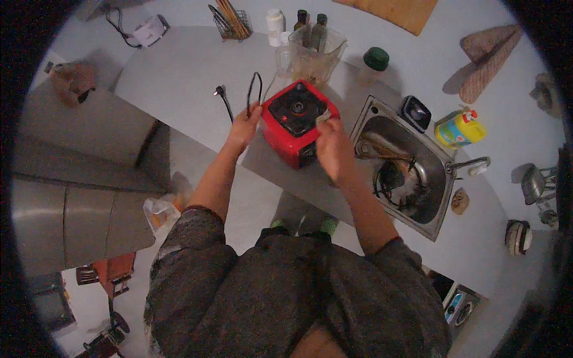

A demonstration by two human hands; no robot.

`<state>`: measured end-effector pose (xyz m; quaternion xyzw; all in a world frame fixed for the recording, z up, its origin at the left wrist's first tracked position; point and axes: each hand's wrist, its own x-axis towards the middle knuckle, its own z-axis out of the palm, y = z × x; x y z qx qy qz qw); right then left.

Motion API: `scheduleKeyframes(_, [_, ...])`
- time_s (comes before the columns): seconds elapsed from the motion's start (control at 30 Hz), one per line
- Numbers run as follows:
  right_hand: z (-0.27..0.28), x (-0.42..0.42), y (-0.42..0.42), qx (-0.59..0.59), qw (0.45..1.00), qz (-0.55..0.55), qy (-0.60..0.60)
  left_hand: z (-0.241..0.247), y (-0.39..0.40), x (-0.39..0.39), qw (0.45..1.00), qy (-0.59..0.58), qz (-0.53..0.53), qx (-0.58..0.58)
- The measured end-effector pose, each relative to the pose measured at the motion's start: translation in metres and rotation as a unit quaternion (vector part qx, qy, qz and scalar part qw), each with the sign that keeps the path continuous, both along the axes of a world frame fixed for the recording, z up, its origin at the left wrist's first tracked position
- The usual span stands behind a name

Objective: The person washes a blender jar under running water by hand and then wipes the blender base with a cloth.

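A red blender motor base (pixel 286 144) with a black square top stands on the counter before me. My left hand (pixel 244 129) is at its left side, with the black power cord (pixel 255 80) looped up out of the fingers. The cord's plug (pixel 219 91) lies to the left of that hand. In my right hand (pixel 331 145) is a small pale cloth or tissue (pixel 323 117), pressed at the right corner of the base's top. Behind the base stands the clear blender jug (pixel 309 62), its inside smeared with residue. A green lid (pixel 376 58) is to the jug's right.
At right is a steel sink (pixel 405 215) holding dishes, with a faucet (pixel 470 163) at its rim. A yellow detergent bottle (pixel 460 129) stands behind it. Dark bottles (pixel 301 20), a white bottle (pixel 275 27) and a wire basket of chopsticks (pixel 233 24) line the back. A gas stove (pixel 461 308) is at lower right.
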<state>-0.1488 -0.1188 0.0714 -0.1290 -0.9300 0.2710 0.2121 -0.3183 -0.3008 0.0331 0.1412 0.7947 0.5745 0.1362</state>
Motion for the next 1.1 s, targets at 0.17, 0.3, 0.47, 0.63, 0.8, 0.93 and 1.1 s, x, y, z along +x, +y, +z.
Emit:
scheduleKeyframes(0.17, [-0.009, 0.0, -0.067, -0.029, 0.996, 0.013, -0.081, -0.02, 0.0, -0.006, 0.999, 0.029, -0.014, 0.038])
scheduleKeyframes(0.3, [-0.029, 0.008, -0.104, -0.131, 0.976, 0.135, -0.105, -0.004, 0.003, 0.0, 0.999, 0.035, -0.015, 0.002])
scheduleKeyframes(0.47, [0.02, -0.026, -0.092, 0.079, 0.989, 0.109, 0.059, -0.002, -0.004, -0.006, 0.995, 0.074, -0.019, -0.067])
scheduleKeyframes(0.63, [0.034, -0.044, -0.081, 0.143, 0.974, 0.045, -0.168, 0.009, -0.003, -0.003, 0.995, 0.048, -0.03, -0.078])
scheduleKeyframes(0.8, [0.049, 0.0, -0.067, 0.232, 0.944, 0.083, -0.217, -0.021, -0.003, -0.016, 0.995, 0.068, -0.022, -0.073])
scheduleKeyframes(0.93, [0.033, 0.012, -0.049, 0.25, 0.948, 0.094, -0.173, -0.013, 0.001, -0.011, 0.997, 0.018, -0.034, -0.073])
scheduleKeyframes(1.1, [0.033, -0.017, -0.075, 0.298, 0.952, 0.072, 0.012, -0.017, -0.002, -0.014, 0.99, 0.103, -0.024, -0.094])
